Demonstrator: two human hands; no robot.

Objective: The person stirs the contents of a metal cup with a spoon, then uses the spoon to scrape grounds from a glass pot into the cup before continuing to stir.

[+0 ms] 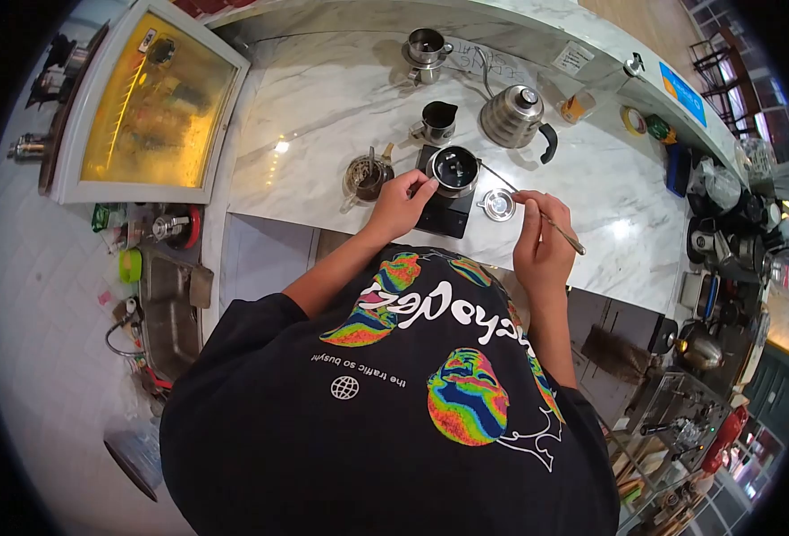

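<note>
My left hand (403,205) pinches the near-left rim of a round metal cup (455,189) with a dark inside. The cup is over a flat black scale (445,220). In my right hand (542,237) is a long thin metal spoon (558,229), held slantwise between the fingers, one end pointing at the cup. A small round metal lid (499,205) lies on the counter between the cup and my right hand. Left of my left hand stands a glass mug (368,179) with dark contents and a spoon in it. Behind the cup is a small metal pitcher (437,122).
A gooseneck kettle (512,116) stands at the back right of the marble counter (323,98). Near it are a glass with orange contents (578,107) and a tape roll (633,121). A metal drip filter (426,54) sits farther back. At left are a yellow-lit cabinet (153,107) and a sink (171,308).
</note>
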